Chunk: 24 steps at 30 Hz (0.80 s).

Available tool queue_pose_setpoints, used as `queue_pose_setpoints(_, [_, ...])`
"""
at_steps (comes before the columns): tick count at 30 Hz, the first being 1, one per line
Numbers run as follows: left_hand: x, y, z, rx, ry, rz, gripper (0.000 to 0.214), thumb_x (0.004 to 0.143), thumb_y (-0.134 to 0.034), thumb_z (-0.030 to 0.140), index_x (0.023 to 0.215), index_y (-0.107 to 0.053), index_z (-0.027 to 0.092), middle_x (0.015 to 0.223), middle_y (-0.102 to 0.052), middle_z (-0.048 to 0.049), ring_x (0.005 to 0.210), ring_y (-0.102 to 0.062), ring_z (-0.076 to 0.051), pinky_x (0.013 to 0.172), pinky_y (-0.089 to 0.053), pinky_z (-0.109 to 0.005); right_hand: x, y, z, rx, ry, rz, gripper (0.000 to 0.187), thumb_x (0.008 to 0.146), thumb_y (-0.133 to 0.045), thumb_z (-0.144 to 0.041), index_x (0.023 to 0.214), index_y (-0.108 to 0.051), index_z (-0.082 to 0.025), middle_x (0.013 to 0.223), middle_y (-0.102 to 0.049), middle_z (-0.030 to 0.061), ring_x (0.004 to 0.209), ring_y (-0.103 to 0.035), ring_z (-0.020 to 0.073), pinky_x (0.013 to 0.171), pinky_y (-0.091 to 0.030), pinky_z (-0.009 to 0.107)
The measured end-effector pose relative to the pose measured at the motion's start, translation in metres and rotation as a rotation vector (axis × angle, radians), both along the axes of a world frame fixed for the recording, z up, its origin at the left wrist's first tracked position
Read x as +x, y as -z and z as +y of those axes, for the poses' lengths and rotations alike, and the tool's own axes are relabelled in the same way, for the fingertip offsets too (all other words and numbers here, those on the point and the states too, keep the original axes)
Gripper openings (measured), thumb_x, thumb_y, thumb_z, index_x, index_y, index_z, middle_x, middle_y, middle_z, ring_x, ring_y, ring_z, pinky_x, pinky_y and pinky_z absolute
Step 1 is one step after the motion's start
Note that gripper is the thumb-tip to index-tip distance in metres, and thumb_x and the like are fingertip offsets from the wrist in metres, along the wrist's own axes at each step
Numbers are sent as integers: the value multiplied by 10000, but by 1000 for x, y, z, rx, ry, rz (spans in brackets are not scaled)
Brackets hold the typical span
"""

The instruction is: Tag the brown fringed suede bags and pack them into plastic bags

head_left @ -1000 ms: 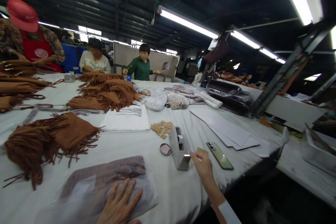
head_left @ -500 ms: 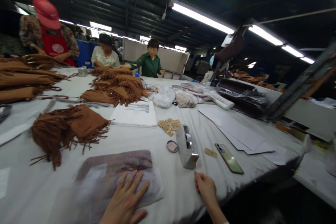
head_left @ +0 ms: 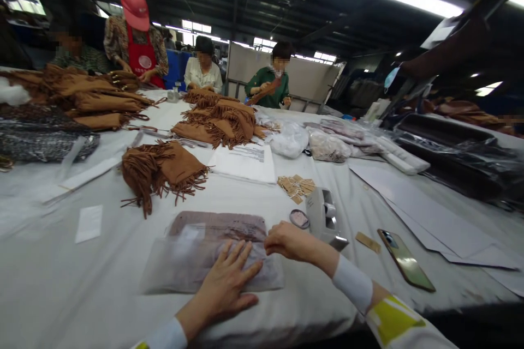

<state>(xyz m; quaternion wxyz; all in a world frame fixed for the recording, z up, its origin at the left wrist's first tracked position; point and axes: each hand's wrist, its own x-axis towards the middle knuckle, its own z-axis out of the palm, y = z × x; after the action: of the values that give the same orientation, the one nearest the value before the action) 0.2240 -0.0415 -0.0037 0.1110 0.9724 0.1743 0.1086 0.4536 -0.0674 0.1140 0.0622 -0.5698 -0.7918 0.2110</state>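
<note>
plastic-bagged brown item [head_left: 223, 220] flat on white cloth [head_left: 118, 294], left hand [head_left: 230, 279] spread on its right half, right hand [head_left: 287, 241] at its right edge, fingertips together, anything pinched hidden, tape dispenser [head_left: 317, 215] just beyond

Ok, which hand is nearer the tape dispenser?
Right. The right hand is by the edge of the plastic bag, towards the tape dispenser; the left hand lies on the bag, farther away.

Single head-worn view, from above the counter's [head_left: 102, 283] near side, facing forward and down; left hand [head_left: 227, 286] and right hand [head_left: 289, 242] close, co-workers [head_left: 141, 49] far.
</note>
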Motion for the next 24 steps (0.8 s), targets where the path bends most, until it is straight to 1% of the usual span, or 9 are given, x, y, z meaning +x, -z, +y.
queue_pose_setpoints(2, [0, 1, 0, -9, -13, -10, 756, 789, -617, 515, 1438, -253, 381, 1578, -119, -75, 1411, -178, -352, 1118, -144, -578, -4, 9, 17, 1, 1, -47, 93, 703, -631, -255, 623, -679, -257, 659, -701, -14, 661, -610, 150, 705, -423, 241])
queue_pose_setpoints(5, [1, 1, 1, -36, -26, -13, 804, 754, -665, 483, 1436, -247, 397, 1584, -58, -81, 1420, -127, -371, 1111, -163, -586, -11, 24, 36, 20, 27, -120, 88, 627, -653, -216, 545, -641, -247, 589, -679, -16, 581, -578, 143, 653, -410, 244])
queue_pose_setpoints(11, [1, 0, 1, -68, -28, -20, 801, 738, -680, 481, 1427, -282, 392, 1588, -11, -55, 1425, -88, -373, 1121, -165, -566, -25, 50, 52, 42, 131, -218, 180, 675, -657, -293, 506, -623, -237, 474, -614, 6, 484, -554, 147, 550, -384, 246])
queue_pose_setpoints(14, [0, 2, 3, -68, -26, -32, 795, 738, -680, 497, 1423, -289, 395, 1587, -8, -54, 1424, -99, -373, 1128, -151, -555, -18, 57, 60, 49, 211, -248, 190, 687, -695, -364, 564, -639, -230, 476, -614, 18, 507, -590, 172, 536, -389, 246])
queue_pose_setpoints(16, [-1, 4, 4, -77, -11, -36, 785, 751, -658, 522, 1426, -276, 401, 1587, 3, -60, 1422, -104, -381, 1124, -146, -560, -8, 55, 65, 68, 271, -255, 196, 632, -765, -373, 663, -660, -210, 536, -646, 40, 568, -628, 205, 557, -405, 254])
queue_pose_setpoints(18, [-1, 6, 6, -93, 3, -43, 756, 779, -605, 565, 1431, -258, 406, 1586, 18, -68, 1418, -107, -395, 1115, -146, -578, 2, 49, 67, 102, 336, -247, 291, 600, -806, -360, 783, -664, -184, 637, -685, 72, 649, -655, 235, 594, -424, 264])
queue_pose_setpoints(20, [-1, 8, 7, -103, 11, -49, 736, 800, -552, 602, 1437, -240, 405, 1585, 21, -81, 1413, -112, -406, 1104, -147, -595, 2, 42, 63, 145, 399, -212, 301, 686, -758, -376, 874, -646, -170, 738, -706, 94, 710, -663, 238, 630, -441, 270])
queue_pose_setpoints(22, [-1, 6, 7, -92, 15, -55, 736, 801, -530, 626, 1438, -240, 399, 1584, -3, -93, 1410, -122, -410, 1097, -158, -599, -12, 41, 53, 179, 440, -143, 244, 853, -579, -411, 884, -629, -175, 759, -706, 79, 708, -658, 204, 638, -454, 261])
queue_pose_setpoints(24, [0, 1, 7, -63, 18, -72, 744, 798, -513, 648, 1440, -258, 371, 1577, -59, -117, 1405, -138, -409, 1096, -172, -591, -35, 49, 37, 187, 442, -53, 362, 952, -368, -426, 840, -618, -189, 717, -697, 45, 661, -647, 168, 614, -466, 243])
